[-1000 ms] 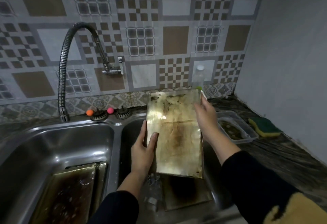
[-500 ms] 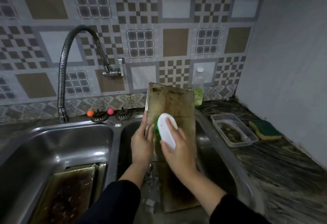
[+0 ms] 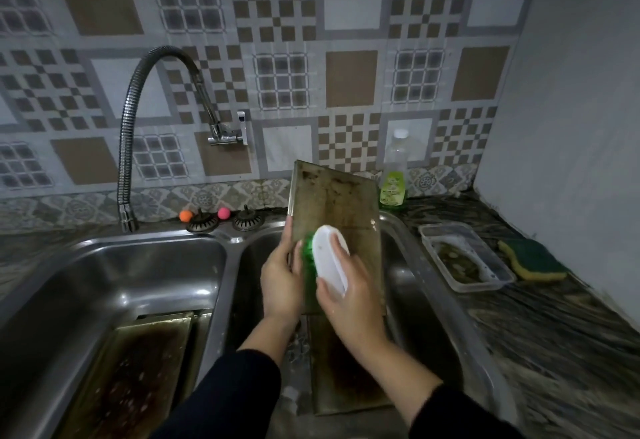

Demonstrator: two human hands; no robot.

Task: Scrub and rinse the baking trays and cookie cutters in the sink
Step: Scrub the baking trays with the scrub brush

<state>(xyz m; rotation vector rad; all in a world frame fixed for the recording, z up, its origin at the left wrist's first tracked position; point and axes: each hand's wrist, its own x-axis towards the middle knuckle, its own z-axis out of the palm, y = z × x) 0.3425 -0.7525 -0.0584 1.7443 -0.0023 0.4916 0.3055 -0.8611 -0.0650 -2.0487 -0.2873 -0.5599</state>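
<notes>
A stained baking tray stands nearly upright over the right sink basin. My left hand grips its left edge. My right hand holds a white scrub brush with green bristles pressed against the tray's face. Another dirty tray lies flat on the bottom of the right basin below my hands. More burnt trays lie in the left basin. I cannot make out any cookie cutters.
A flexible faucet arches over the left basin. A soap bottle stands behind the tray. On the counter to the right sit a clear plastic container and a green-yellow sponge. Two drain strainers rest behind the sink.
My right hand left the tray's right edge, took up the white brush and now presses it on the tray's face. The tray has tilted more upright; my left hand keeps its grip.
</notes>
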